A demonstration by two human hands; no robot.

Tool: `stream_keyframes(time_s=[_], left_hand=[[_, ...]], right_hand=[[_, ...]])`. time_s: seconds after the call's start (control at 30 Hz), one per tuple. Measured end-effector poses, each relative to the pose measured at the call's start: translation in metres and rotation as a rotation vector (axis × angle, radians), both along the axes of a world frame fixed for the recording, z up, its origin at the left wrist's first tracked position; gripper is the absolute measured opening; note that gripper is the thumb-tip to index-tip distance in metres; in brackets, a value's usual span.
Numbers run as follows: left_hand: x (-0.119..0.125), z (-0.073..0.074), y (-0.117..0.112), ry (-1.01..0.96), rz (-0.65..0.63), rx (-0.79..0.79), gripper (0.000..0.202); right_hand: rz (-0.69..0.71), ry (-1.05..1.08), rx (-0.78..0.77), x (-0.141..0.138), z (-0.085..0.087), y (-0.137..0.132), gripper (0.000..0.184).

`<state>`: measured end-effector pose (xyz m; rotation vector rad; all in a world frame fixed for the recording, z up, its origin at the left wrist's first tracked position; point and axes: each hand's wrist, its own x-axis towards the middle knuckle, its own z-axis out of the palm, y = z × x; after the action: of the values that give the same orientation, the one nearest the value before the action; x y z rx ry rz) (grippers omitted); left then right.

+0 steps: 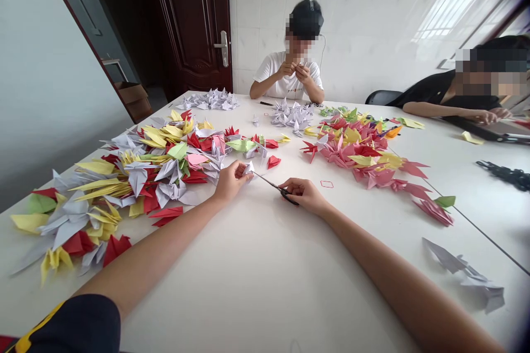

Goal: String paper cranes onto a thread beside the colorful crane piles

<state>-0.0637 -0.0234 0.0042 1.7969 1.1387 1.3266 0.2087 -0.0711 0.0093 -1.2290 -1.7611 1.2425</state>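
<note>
My left hand [232,181] pinches a small white folded paper piece [249,168] between thumb and fingers. My right hand [304,196] grips a pair of black-handled scissors [281,192], whose thin blades point left, their tips at or very near the paper. Just behind my left hand lies a large heap of origami cranes [141,182] in grey-white, yellow, red and green. A pink and red heap of paper cranes [356,154] spreads to the right, beyond my right hand. Both forearms rest over the white table [265,292].
Across the table, a seated person [285,74] works with both hands raised, behind white paper crane piles [292,116]. Another person [447,105] sits at the right. A black strip [503,175] and loose grey cranes [467,273] lie on the right. A dark door [190,27] stands behind.
</note>
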Motion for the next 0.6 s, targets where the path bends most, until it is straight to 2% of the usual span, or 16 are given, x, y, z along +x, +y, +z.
stream_keyframes(time_s=[0.37,0.6], left_hand=[[0.0007,0.0037,-0.0011,0.104,0.047,0.028,0.018],[0.0018,0.0034,-0.0013,0.115,0.036,0.037,0.018]], right_hand=[[-0.012,-0.016,0.025,0.0021,-0.0037,0.0016,0.048],[0.000,-0.018,0.037,0.0019,-0.0053,0.0013,0.047]])
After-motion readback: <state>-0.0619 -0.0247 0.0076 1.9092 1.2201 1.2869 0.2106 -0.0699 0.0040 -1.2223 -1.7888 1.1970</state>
